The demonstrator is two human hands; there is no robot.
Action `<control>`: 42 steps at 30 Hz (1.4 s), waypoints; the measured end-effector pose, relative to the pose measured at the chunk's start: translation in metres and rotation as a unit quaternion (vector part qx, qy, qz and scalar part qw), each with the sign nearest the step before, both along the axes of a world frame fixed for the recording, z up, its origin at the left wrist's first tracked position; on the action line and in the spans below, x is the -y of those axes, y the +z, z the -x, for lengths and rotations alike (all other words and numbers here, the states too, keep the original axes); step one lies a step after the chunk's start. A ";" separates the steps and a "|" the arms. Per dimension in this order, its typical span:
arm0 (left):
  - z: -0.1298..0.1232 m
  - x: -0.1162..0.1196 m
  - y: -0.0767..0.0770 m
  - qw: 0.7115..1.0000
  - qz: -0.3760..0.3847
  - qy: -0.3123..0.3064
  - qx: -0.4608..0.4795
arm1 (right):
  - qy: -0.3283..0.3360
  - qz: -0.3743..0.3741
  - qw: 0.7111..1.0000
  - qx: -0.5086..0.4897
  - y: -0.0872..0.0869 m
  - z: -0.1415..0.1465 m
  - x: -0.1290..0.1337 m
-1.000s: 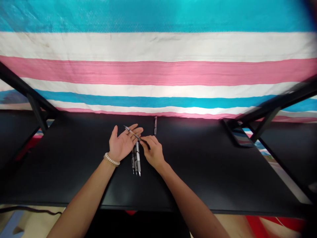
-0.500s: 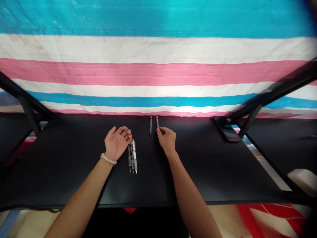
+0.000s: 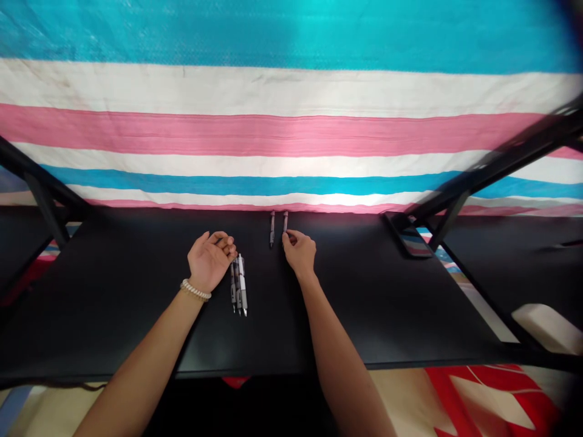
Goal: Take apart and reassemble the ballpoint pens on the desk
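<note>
My left hand (image 3: 210, 261) rests palm up on the black table (image 3: 113, 315), its fingers loosely curled and holding nothing, with a white beaded bracelet (image 3: 195, 290) on the wrist. Just to its right lie several grey-and-black retractable pens (image 3: 238, 285) side by side, tips toward me. My right hand (image 3: 298, 252) is at the table's far side, its fingertips pinching the near end of an upright-lying pen (image 3: 285, 221). A similar pen (image 3: 272, 229) lies parallel just to its left, apart from my fingers.
A smartphone (image 3: 412, 241) lies at the table's far right corner. Black metal struts (image 3: 492, 164) rise at both sides. A pink, white and blue striped tarpaulin (image 3: 273, 136) hangs behind the table. Red-and-cream cloth (image 3: 483, 400) shows below the front edge.
My right hand has moved from beside my left hand to the far side, where a second pen now lies. The pen held between my hands has left my left palm. The view has drifted slightly.
</note>
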State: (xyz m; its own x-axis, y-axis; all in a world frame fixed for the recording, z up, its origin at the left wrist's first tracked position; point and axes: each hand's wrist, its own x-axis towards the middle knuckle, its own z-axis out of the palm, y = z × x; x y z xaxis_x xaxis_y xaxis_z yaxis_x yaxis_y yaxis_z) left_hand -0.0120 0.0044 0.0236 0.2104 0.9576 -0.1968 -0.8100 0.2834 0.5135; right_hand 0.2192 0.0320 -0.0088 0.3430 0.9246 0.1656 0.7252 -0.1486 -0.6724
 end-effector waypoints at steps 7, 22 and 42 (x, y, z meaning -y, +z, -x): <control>0.000 0.000 0.000 1.000 0.006 0.027 -0.002 | 0.005 -0.013 1.000 0.006 -0.004 0.000 -0.001; 0.000 0.000 -0.001 0.998 -0.002 0.055 -0.004 | 0.039 -0.001 0.999 -0.001 -0.005 0.001 -0.003; -0.001 0.002 0.001 0.999 -0.014 0.047 -0.002 | 0.034 0.037 0.999 -0.007 -0.003 0.004 -0.003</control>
